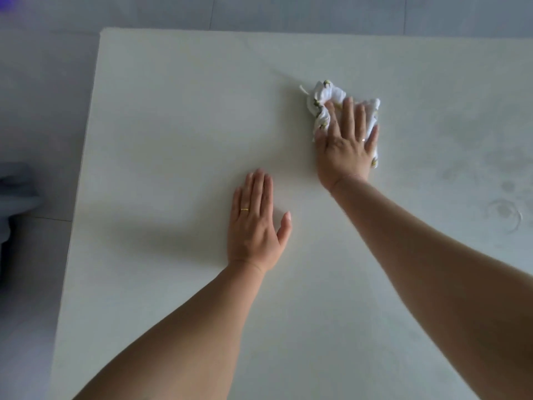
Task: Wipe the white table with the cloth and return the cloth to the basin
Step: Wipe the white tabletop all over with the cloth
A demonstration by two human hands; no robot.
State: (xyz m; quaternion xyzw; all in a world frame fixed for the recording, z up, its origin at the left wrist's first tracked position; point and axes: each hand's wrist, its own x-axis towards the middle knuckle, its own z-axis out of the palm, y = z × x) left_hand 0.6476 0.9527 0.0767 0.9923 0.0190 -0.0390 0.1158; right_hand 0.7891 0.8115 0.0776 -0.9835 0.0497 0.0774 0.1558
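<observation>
Two bare forearms reach up from the near edge of the view, over the white table (173,140). The left hand (255,223) lies flat on the tabletop near its middle, fingers straight and close together, thumb out to the side, a gold ring (244,209) on one finger. Beyond it and to the right, the right hand (344,145) presses palm-down on the cloth (328,95), fingers straight and slightly spread, not curled round it. The cloth is white with small dark and yellow marks, bunched under the hand and showing past the fingertips.

The far and left table edges show, meeting at the far-left corner, with grey tiled floor (43,82) beyond. Bare tabletop stretches left of both hands. Faint ring-shaped marks (504,212) lie near the right border. A blurred grey shape (14,186) sits off the left edge; what it is cannot be told.
</observation>
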